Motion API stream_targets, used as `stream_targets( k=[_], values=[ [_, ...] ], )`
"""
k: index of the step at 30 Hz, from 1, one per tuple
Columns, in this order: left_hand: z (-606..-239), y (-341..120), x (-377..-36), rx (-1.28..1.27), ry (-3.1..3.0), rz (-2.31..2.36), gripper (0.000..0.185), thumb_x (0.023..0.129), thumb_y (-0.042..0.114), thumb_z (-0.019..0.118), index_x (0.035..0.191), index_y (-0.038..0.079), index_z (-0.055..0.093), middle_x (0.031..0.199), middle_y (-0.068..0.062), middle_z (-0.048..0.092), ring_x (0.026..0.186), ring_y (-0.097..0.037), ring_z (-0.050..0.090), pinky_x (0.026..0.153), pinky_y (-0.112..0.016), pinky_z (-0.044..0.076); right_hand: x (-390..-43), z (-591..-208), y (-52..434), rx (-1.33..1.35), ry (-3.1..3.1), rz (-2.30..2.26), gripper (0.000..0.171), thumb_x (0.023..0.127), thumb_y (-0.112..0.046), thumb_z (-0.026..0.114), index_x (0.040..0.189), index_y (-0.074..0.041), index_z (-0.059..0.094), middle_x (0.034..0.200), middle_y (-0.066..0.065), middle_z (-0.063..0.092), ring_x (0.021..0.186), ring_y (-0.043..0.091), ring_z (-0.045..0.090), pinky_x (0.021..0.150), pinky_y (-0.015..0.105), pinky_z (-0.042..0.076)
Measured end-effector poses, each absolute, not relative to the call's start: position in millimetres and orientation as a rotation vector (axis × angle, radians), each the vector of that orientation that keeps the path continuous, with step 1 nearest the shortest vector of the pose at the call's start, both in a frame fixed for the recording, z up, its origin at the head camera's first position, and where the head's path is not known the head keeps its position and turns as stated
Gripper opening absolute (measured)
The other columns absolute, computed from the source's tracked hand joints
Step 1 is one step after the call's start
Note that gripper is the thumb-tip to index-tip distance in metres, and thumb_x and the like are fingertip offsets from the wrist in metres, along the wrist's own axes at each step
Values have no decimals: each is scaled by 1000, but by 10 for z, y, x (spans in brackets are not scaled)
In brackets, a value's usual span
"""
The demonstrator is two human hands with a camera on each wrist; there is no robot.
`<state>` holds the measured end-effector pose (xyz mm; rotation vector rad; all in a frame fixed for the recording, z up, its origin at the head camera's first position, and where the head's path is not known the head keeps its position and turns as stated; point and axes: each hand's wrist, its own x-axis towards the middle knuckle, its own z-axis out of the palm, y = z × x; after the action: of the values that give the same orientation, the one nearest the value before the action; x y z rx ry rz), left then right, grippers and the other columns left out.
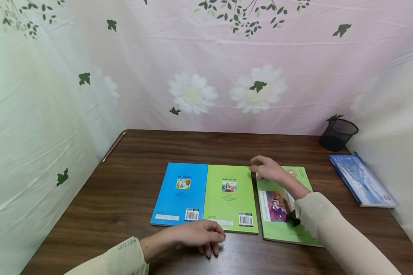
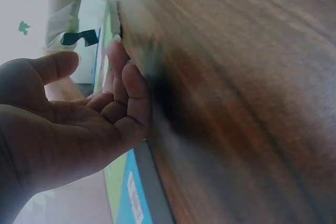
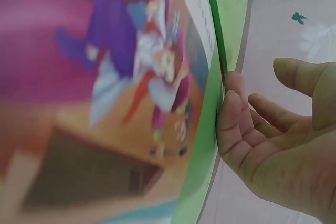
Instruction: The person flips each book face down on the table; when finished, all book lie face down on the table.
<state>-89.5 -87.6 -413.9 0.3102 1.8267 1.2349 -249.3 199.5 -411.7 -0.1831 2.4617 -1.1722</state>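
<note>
Two books lie side by side with back covers up: a blue book (image 1: pixel 173 194) and a light green book (image 1: pixel 232 210). To their right, across a narrow gap, lies another green book (image 1: pixel 275 229) with a purple figure on its cover. My right hand (image 1: pixel 267 169) is over that book's far left corner, fingers loosely bent with nothing gripped; in the right wrist view its fingertips are right at the cover (image 3: pixel 202 182). My left hand (image 1: pixel 201 236) is at the near edge of the blue and light green books. Its fingers curl loosely around nothing, close to the tabletop (image 2: pixel 252 108).
A blue-and-white book (image 1: pixel 365 181) lies by the table's right edge. Behind it a black mesh pen holder (image 1: pixel 338 133) stands in the far right corner. A dark red pencil (image 1: pixel 113 147) lies along the left edge. Printed fabric (image 1: pixel 217 53) hangs around the table.
</note>
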Motion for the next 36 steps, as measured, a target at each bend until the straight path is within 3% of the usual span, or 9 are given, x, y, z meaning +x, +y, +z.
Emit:
stream_targets(
  k=[9, 17, 24, 27, 36],
  values=[
    [-4098, -728, -978, 355, 1883, 1245, 21, 101, 25, 58, 112, 8, 66, 100, -4, 69, 86, -19, 66, 69, -33, 56, -2476, -4018, 2347, -169, 2505, -1173, 54, 105, -31, 51, 148, 0, 40, 135, 27, 54, 91, 25, 67, 75, 36, 56],
    [-4117, -500, -1028, 321, 1863, 1347, 19, 100, 22, 60, 110, 8, 66, 101, -7, 70, 88, -22, 69, 72, -38, 58, -2468, -4011, 2647, -149, 2734, -957, 55, 103, -31, 53, 146, 1, 42, 126, 29, 60, 83, 24, 65, 71, 36, 51],
    [-4111, -322, -1079, 292, 1821, 1417, 24, 100, 22, 58, 117, 6, 63, 119, -7, 67, 98, -27, 71, 76, -42, 60, -2463, -4068, 2869, -158, 2839, -763, 51, 99, -23, 57, 141, 5, 47, 133, 34, 56, 112, 43, 59, 90, 57, 49],
    [-4114, -275, -1085, 276, 1791, 1441, 26, 101, 22, 57, 121, 5, 61, 125, -7, 64, 100, -27, 71, 77, -41, 60, -2472, -4110, 2955, -148, 2851, -709, 53, 97, -24, 59, 140, 5, 47, 135, 36, 53, 115, 47, 55, 92, 60, 47],
    [-4128, -150, -1072, 248, 1687, 1485, 30, 100, 23, 58, 124, 5, 59, 110, -11, 69, 90, -24, 73, 73, -36, 60, -2478, -4185, 3198, -110, 2838, -663, 58, 97, -26, 61, 140, 9, 45, 137, 38, 49, 114, 48, 55, 89, 59, 49]
  ],
)
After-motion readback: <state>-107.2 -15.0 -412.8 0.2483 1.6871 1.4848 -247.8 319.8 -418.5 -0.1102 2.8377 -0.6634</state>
